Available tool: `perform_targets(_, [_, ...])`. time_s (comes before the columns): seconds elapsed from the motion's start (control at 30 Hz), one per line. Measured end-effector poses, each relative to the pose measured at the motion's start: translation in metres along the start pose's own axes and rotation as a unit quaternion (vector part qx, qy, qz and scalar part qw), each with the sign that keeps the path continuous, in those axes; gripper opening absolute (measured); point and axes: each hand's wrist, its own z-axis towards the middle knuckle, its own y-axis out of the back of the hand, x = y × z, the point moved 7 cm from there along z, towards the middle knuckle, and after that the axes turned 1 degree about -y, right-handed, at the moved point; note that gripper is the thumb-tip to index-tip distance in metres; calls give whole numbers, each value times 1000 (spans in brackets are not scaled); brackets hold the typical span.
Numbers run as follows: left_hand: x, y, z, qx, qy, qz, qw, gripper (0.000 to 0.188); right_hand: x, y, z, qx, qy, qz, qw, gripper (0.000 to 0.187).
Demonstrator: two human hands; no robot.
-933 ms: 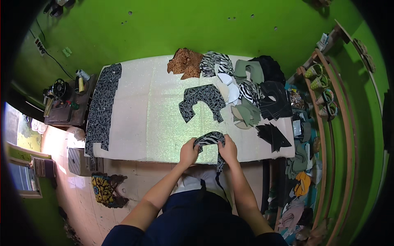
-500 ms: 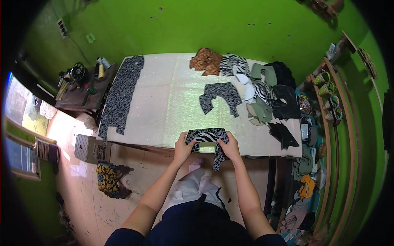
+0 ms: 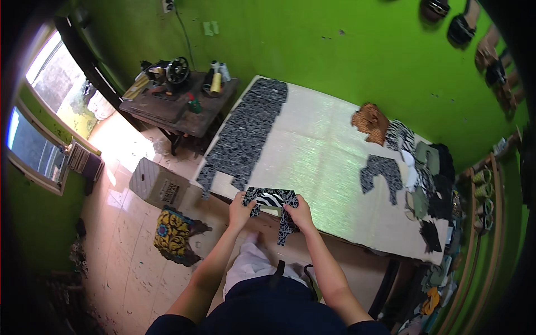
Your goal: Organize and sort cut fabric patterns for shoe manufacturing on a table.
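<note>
My left hand (image 3: 240, 212) and my right hand (image 3: 300, 214) hold a black cut piece with white line pattern (image 3: 287, 228) by its two ends, thumbs on top. A zebra-striped piece (image 3: 269, 199) lies against it between my thumbs. One arm of the cut piece hangs down beside my right hand. Both hands are at the front edge of the white-covered table (image 3: 318, 162). A long sheet of similar patterned material (image 3: 251, 128) lies along the table's left side. A curved cut piece in that pattern (image 3: 381, 167) rests on the right part.
Brown (image 3: 371, 123), zebra (image 3: 400, 135), green (image 3: 427, 156) and black (image 3: 430, 237) cut pieces crowd the table's right end. A sewing machine (image 3: 176, 71) stands on a wooden table at left. A cardboard box (image 3: 162, 187) and patterned-cover stool (image 3: 173, 234) are on the floor.
My view has turned left, so the table and its pieces sit further right in it. My hands are now nearer the table's left front corner, with the cut piece still held.
</note>
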Motion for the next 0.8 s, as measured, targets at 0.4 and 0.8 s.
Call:
perform_targets(0.4, [3, 105, 117, 30, -53, 117, 991, 43, 45, -133, 61, -113, -44, -69, 990, 46])
perform_targets(0.8, [-5, 97, 149, 82, -63, 183, 978, 41, 57, -145, 81, -179, 6, -164, 970, 55])
